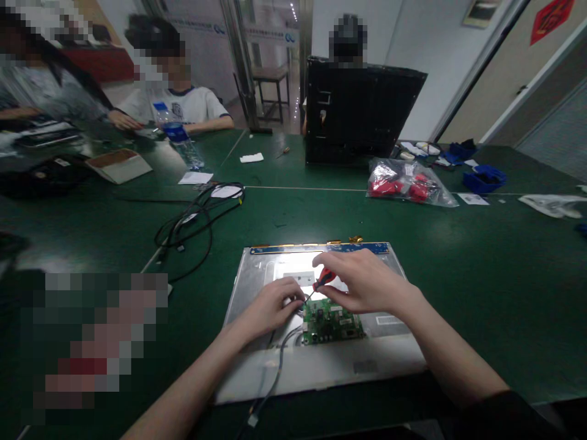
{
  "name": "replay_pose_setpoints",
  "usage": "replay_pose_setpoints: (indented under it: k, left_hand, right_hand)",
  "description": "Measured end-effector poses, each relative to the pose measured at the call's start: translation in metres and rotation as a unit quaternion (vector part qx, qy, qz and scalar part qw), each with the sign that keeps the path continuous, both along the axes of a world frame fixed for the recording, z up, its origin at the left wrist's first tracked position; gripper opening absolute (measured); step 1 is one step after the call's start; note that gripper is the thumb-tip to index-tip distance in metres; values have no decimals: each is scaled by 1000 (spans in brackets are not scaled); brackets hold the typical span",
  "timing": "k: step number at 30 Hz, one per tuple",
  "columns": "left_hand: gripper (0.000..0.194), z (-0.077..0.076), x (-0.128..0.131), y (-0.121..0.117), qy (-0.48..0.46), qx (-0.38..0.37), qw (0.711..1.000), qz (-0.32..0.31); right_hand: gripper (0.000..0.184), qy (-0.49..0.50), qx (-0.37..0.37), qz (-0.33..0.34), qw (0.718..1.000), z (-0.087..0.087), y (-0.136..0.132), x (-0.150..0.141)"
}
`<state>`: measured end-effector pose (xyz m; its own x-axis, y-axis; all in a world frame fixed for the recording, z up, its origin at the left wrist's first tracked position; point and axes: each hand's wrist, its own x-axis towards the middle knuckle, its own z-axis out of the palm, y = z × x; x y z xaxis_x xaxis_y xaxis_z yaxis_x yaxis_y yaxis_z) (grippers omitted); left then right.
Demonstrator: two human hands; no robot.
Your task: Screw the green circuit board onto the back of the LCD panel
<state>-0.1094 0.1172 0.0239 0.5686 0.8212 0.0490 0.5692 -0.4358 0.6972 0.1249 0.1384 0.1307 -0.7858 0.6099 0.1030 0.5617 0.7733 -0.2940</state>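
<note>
A silver display panel point(250, 293) lies face down on the green table, with a green circuit board point(334, 327) on its back and a blue board strip point(275, 249) along its far edge. My right hand point(367, 278) grips the red and black handle of a screwdriver point(326, 276), whose thin shaft slants down to the left, to the circuit board's upper left corner. My left hand point(279, 302) is closed, its fingertips together beside the screwdriver's tip; what they pinch, if anything, is hidden. A grey cable point(280, 360) runs from the board over the panel's near edge.
Coiled black cables point(202, 214) lie behind the panel to the left, near a water bottle point(178, 134). Further back are a large black screen housing point(358, 113) with a person behind it, and a plastic bag with red items point(410, 183). Two other people sit at the left.
</note>
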Motion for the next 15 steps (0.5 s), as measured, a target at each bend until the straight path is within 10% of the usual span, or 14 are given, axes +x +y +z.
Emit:
replay_pose_setpoints:
  k: [15]
  left_hand:
    - [9,1,-1,0,6,10,1000,1]
  right_hand:
    - [23,-68,-17,-59,996,2,0,-2]
